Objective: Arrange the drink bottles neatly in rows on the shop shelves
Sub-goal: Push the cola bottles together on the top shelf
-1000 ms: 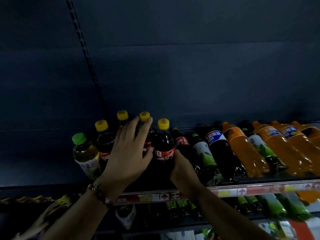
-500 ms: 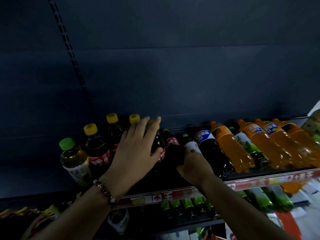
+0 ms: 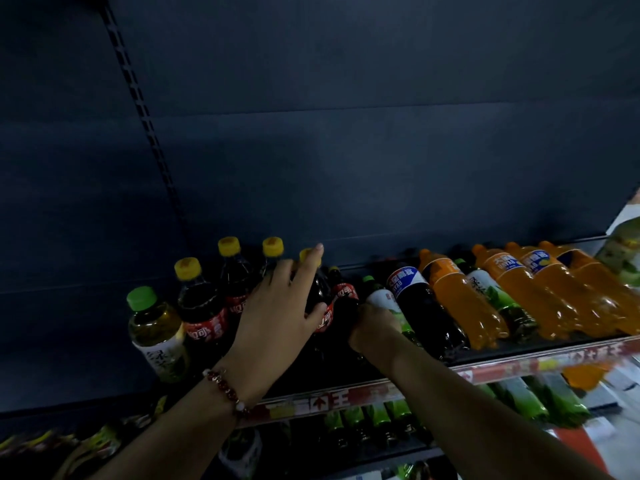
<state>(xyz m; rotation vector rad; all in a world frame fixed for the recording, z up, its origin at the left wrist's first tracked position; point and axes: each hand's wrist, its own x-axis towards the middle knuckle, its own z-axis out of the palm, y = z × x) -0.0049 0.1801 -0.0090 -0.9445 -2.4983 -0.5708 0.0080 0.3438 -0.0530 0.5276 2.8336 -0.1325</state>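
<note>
Hands: left [image 3: 277, 317] spread over upright cola bottles [image 3: 204, 313], right [image 3: 374, 323] gripping a lying cola bottle [image 3: 346, 299]

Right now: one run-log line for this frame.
left hand: on yellow-capped cola bottle | right hand: grips small cola bottle | shelf: orange soda bottles leaning

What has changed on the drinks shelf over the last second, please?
The right hand left the yellow-capped cola bottle and now grips the red-label cola bottle beside it. The left hand still rests on the yellow-capped bottles; the orange bottles stayed lying.
</note>
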